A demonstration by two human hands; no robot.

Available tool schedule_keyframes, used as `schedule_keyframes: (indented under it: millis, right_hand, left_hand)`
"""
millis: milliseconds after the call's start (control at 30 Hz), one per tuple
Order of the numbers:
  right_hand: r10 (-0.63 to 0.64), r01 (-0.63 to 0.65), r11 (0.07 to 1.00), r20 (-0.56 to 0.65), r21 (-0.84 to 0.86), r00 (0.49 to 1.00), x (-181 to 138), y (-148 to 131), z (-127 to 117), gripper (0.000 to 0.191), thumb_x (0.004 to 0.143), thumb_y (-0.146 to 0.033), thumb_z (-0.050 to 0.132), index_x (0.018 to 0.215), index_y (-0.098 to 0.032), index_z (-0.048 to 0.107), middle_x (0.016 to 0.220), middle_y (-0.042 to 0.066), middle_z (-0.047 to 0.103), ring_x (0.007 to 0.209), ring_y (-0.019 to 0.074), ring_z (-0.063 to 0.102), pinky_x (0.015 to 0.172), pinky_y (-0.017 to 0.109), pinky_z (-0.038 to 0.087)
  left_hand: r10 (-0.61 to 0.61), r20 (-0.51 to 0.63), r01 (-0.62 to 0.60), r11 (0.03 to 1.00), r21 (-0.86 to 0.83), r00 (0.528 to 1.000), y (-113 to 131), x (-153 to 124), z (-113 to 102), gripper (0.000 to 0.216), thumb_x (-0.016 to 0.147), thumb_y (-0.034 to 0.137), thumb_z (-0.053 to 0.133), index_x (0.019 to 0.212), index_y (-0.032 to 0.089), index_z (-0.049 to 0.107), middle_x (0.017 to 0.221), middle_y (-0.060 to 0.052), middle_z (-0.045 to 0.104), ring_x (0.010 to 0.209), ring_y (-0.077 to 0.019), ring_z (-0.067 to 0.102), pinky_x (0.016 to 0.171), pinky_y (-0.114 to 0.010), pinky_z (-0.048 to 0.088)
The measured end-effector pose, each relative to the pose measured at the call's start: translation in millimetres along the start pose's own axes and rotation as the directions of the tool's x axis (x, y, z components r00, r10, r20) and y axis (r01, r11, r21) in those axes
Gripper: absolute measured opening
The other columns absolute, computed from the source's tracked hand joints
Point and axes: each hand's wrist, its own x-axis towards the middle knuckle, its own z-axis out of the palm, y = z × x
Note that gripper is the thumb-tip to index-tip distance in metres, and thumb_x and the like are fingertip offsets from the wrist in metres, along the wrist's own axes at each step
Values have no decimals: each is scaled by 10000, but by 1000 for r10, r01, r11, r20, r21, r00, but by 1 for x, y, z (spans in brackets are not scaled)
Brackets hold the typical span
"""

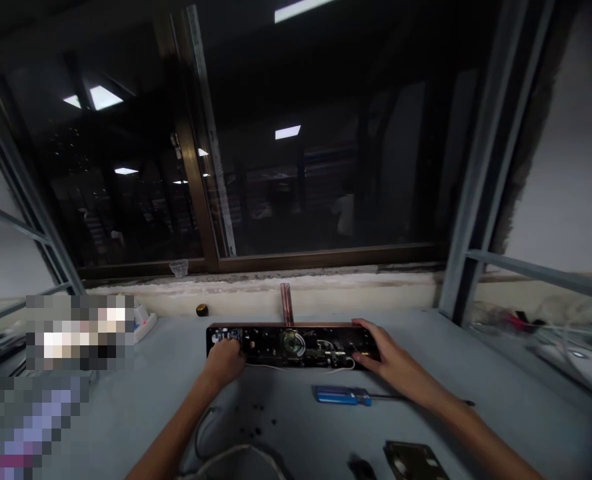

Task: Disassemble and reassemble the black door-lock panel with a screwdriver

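Observation:
A long dark lock body (296, 343) with exposed circuitry, a round part and a white wire lies open on the grey table (286, 427) below the window. My left hand (225, 360) rests curled on its left end, fingers closed on the parts there. Over at its right end, my right hand (383, 353) grips the edge, thumb in front and fingers over the top. A copper-coloured handle (285, 303) stands up behind the lock's middle.
A blue-handled screwdriver (343, 395) lies just in front of the lock. Small dark screws (256, 420) are scattered near my left forearm. A dark metal plate (416, 461) and a cable (201, 433) lie at the near edge. Clutter fills the right shelf (541, 327).

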Motion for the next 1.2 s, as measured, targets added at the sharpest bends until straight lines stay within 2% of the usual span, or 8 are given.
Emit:
schedule_keyframes:
  millis: [167, 367, 633, 833, 867, 967, 1100, 1200]
  right_hand:
    - [5, -5, 1000, -9, 19, 1000, -1, 0, 3, 507, 753, -348, 478, 1230, -262, 329, 1211, 87, 490, 1110, 254, 502, 927, 400, 402]
    - [37, -37, 999, -3, 14, 999, -1, 0, 5, 503, 749, -356, 467, 1223, -247, 337, 1201, 99, 489, 1096, 259, 508, 919, 405, 403]
    - [24, -24, 1000, -10, 19, 1000, -2, 1, 5, 494, 754, -362, 482, 1219, -279, 336, 1218, 83, 487, 1121, 262, 495, 924, 413, 404]
    - [-16, 16, 1000, -7, 21, 1000, -1, 0, 0, 499, 742, -372, 499, 1211, -275, 360, 1197, 67, 528, 1097, 256, 515, 923, 405, 410]
    - [-16, 16, 1000, 4, 20, 1000, -1, 0, 0, 498, 745, -373, 499, 1212, -274, 357, 1194, 66, 529, 1096, 254, 514, 926, 405, 407]
    - [-15, 14, 1000, 25, 14, 1000, 0, 0, -2, 494, 757, -390, 487, 1214, -260, 351, 1200, 73, 519, 1112, 248, 500, 945, 399, 389]
    - [-11, 10, 1000, 29, 11, 1000, 0, 1, -2, 513, 764, -439, 468, 1217, -223, 362, 1193, 96, 529, 1102, 248, 505, 935, 398, 400]
    - [-13, 13, 1000, 2, 20, 1000, 1, 4, 0, 515, 778, -470, 440, 1212, -201, 378, 1220, 111, 524, 1129, 239, 487, 961, 387, 379]
  left_hand:
    - [16, 4, -16, 996, -85, 1000, -9, 3, 8, 215, 782, 211, 431, 783, 165, 641, 865, -104, 683, 869, -216, 623, 688, -259, 408]
    - [28, -14, -30, 987, -155, 1000, -12, 3, 9, 195, 780, 192, 444, 712, 163, 625, 796, -82, 671, 812, -192, 614, 645, -240, 370]
    - [54, -54, -66, 966, -251, 997, -16, -16, 16, 251, 826, 217, 418, 657, 154, 591, 674, -22, 629, 674, -127, 565, 579, -207, 325]
    - [-11, -108, -15, 970, -242, 994, 0, -53, -8, 249, 773, 212, 440, 597, 160, 606, 634, -51, 641, 643, -161, 581, 561, -244, 302]
    - [-17, -99, -5, 977, -214, 995, 6, -64, -12, 244, 760, 214, 446, 599, 168, 624, 649, -62, 654, 666, -179, 598, 571, -254, 312]
    - [-53, 42, 58, 991, -122, 998, 24, -97, -13, 243, 737, 230, 446, 660, 202, 675, 740, -100, 687, 748, -244, 628, 596, -291, 354]
    - [45, 197, -30, 997, -77, 979, 40, -126, 3, 229, 720, 256, 458, 718, 228, 686, 806, -100, 695, 798, -275, 630, 611, -323, 397]
    - [94, 208, -77, 993, -89, 974, 41, -127, 0, 249, 747, 305, 450, 723, 223, 685, 791, -99, 695, 795, -273, 628, 621, -326, 401]
